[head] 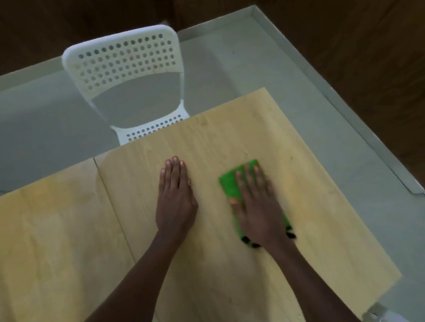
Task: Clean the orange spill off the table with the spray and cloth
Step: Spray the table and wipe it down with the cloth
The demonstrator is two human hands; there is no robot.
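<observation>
Plainly, right hand (258,208) flat pressing blurred green cloth (230,182), left hand (174,197) flat on table (59,238).

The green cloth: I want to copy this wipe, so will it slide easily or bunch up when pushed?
The green cloth lies flat under the right hand, so it is probably thin and floppy. On the smooth table it likely slides readily. Its uncovered edges might fold if pushed.

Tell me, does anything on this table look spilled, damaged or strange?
Nothing stands out. No orange spill shows on the table. The right hand presses flat on the green cloth; the left hand rests flat beside it. No spray is in view.
</observation>
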